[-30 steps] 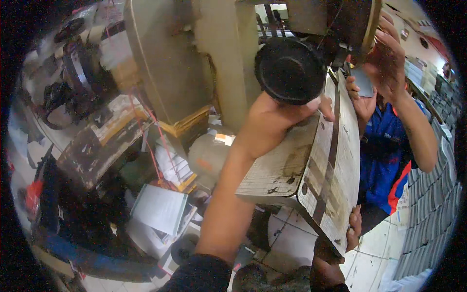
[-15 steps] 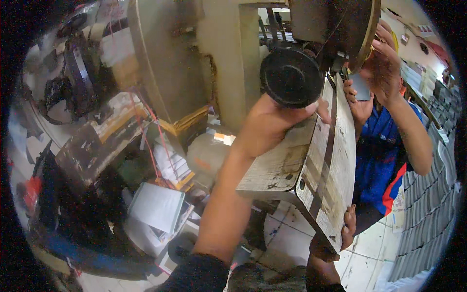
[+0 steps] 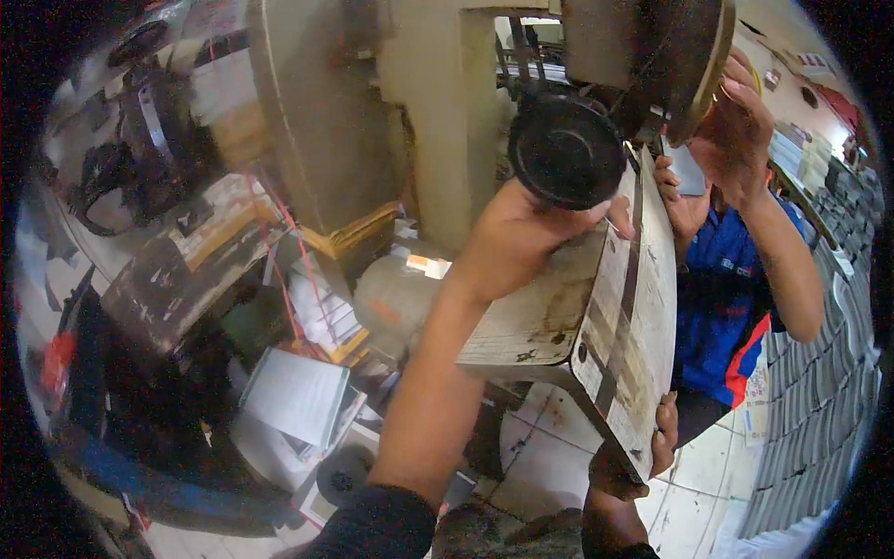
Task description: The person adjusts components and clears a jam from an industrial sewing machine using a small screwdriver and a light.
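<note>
Head view: the pale plate point(image 3: 610, 335) lies at 3 o'clock from the centre, stained brown, with a dark strip point(image 3: 619, 349) running along its right part and a rounded corner pointing to 6 o'clock. The left hand point(image 3: 512, 238) is just off centre toward 2 o'clock, its forearm rising from 6 o'clock. A round black disc point(image 3: 566, 154) at 1 o'clock covers part of this hand. The fingers that show are bent, with their tips close to the dark strip; I cannot tell whether they close on anything. Between 4 and 5 o'clock, the right hand point(image 3: 622, 470) is closed around the lower end of the plate, fingers curled over its right edge.

Across the plate, at 3 o'clock, is a co-worker in a blue shirt point(image 3: 712, 317) with a red stripe. At 2 o'clock, 1 of the co-worker's hands is raised beside a dark round cover point(image 3: 694, 70), and the other has hold of a flat grey piece point(image 3: 686, 174).

A beige post point(image 3: 424, 140) stands at 12 o'clock. Papers point(image 3: 293, 396) sit at 8 o'clock, and grey slats point(image 3: 810, 410) stack up between 3 and 4 o'clock.
</note>
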